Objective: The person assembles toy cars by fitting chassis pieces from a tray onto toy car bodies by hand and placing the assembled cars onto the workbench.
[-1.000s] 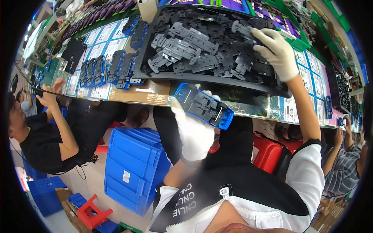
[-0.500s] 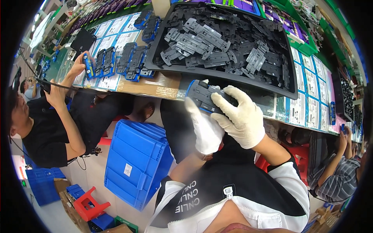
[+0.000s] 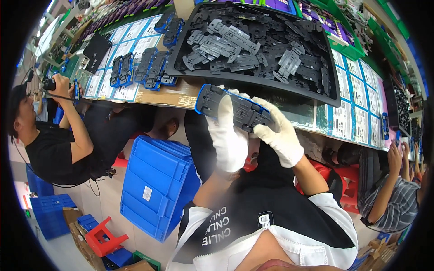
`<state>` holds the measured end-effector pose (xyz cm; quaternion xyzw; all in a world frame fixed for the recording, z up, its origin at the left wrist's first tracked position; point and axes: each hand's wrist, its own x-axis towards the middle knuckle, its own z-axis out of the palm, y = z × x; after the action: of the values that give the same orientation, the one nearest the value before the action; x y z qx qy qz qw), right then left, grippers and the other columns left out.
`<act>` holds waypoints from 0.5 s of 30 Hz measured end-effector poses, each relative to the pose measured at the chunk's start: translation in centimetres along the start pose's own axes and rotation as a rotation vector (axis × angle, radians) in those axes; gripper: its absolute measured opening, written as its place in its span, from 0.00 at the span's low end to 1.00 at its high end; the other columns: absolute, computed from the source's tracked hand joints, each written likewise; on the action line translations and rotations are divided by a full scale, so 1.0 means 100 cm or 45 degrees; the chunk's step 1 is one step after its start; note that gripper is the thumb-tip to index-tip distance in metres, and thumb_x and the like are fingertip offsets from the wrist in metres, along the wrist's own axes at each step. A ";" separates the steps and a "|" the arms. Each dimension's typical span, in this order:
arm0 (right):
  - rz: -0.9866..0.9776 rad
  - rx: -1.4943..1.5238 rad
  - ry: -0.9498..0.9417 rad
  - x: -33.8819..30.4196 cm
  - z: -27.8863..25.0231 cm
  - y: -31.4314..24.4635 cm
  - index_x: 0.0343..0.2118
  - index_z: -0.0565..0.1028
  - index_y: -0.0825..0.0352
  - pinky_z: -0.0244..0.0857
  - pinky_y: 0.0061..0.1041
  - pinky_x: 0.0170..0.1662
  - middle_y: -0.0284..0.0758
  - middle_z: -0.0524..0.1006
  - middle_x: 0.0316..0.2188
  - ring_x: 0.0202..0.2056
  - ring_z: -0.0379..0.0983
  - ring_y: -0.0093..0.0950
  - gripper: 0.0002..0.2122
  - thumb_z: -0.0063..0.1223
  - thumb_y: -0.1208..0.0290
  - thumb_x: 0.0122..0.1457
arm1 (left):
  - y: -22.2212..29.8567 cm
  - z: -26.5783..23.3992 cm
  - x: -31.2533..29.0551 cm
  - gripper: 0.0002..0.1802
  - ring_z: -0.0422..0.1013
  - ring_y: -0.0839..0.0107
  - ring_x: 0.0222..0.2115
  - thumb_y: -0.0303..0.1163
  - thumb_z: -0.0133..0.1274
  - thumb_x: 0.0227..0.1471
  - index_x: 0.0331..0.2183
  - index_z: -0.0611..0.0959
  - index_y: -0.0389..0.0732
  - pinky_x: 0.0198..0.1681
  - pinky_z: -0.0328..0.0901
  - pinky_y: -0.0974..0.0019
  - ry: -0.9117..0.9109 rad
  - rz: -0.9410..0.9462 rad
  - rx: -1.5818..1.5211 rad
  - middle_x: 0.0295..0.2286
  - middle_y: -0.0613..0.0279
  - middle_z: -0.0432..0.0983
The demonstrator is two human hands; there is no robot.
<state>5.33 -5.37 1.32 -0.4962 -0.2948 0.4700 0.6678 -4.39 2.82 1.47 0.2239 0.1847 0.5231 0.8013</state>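
Note:
Between my gloved hands is a blue toy car (image 3: 235, 108), its black underside facing up, held in front of the table edge. My left hand (image 3: 228, 140), in a white glove, grips the car near its left part, thumb laid over the black chassis. My right hand (image 3: 282, 135), in a cream glove, holds the car's right end, with fingers along the far side and the thumb at the near side. Just beyond stands a large black tray (image 3: 337, 97) heaped with loose black and grey chassis plates (image 3: 226, 45).
Several blue cars lie underside up (image 3: 153, 67) left of the tray. A blue crate (image 3: 156, 189) stands on the floor to my left, with a red stool (image 3: 104, 237) beyond. Co-workers sit on both sides, the left one (image 3: 54, 149) holding a car and a tool.
The car in my hands has moved slightly left and now shows its whole underside; my right hand has shifted to its right end. The left co-worker has drawn a car off the table.

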 end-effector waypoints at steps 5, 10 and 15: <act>0.093 0.227 0.001 -0.022 0.004 -0.008 0.62 0.61 0.71 0.61 0.29 0.60 0.38 0.71 0.54 0.55 0.67 0.27 0.32 0.62 0.78 0.55 | 0.002 0.007 -0.022 0.22 0.73 0.69 0.43 0.40 0.56 0.60 0.50 0.70 0.41 0.48 0.68 0.63 0.025 0.115 0.177 0.42 0.60 0.74; -0.021 0.209 -0.026 -0.046 0.010 -0.004 0.61 0.63 0.72 0.62 0.27 0.58 0.37 0.71 0.54 0.53 0.69 0.26 0.30 0.62 0.77 0.56 | 0.004 0.003 -0.044 0.19 0.73 0.66 0.44 0.29 0.55 0.59 0.51 0.71 0.40 0.49 0.68 0.63 -0.004 0.142 0.156 0.45 0.56 0.73; -0.058 0.356 -0.171 -0.059 0.011 -0.005 0.62 0.63 0.70 0.66 0.28 0.55 0.37 0.71 0.54 0.54 0.68 0.26 0.29 0.61 0.77 0.58 | 0.009 -0.003 -0.070 0.34 0.70 0.58 0.49 0.07 0.42 0.48 0.58 0.67 0.39 0.54 0.65 0.60 -0.179 1.119 1.590 0.51 0.48 0.65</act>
<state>2.27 -10.36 2.57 -0.3589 -0.2818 0.5233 0.7197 -7.92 -3.22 2.19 0.7208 0.2885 0.5767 0.2543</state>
